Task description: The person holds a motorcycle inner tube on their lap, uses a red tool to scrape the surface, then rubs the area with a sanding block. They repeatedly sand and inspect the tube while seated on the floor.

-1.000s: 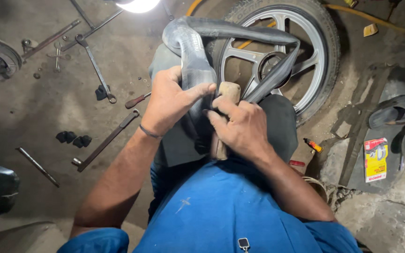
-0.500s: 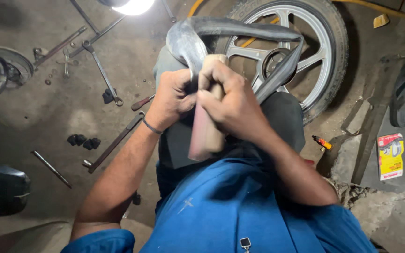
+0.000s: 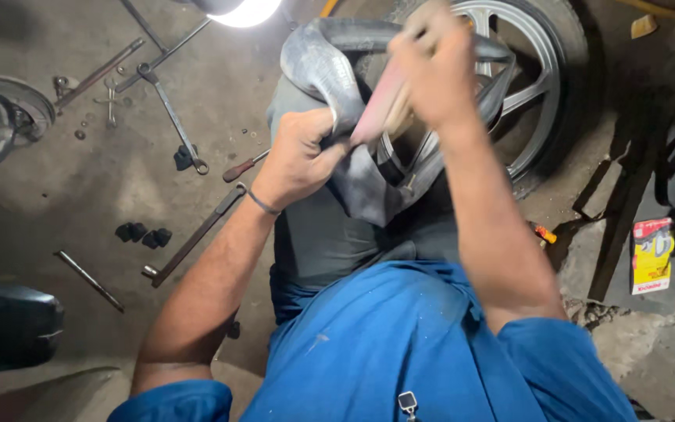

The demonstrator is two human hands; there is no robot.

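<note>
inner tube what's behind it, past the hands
Behind the inner tube stands a wheel with silver spokes and a black tyre. The tube and the raised right hand cover its hub and left side.

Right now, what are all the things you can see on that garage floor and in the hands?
Inner tube: one, grey, draped over the knee, held by the left hand.
Pale block: one, pinkish, blurred, in the right hand.
Wheel: one, black tyre, silver spokes, top right.
Long wrench: one, metal, floor upper left.
Flat bar: one, dark, floor beside the left arm.
Thin rod: one, metal, lower left.
Small black pieces: a few, floor left.
Packet: one, yellow and red, right.
Left hand: grip on the tube.
Right hand: raised, grip on the block.
</note>
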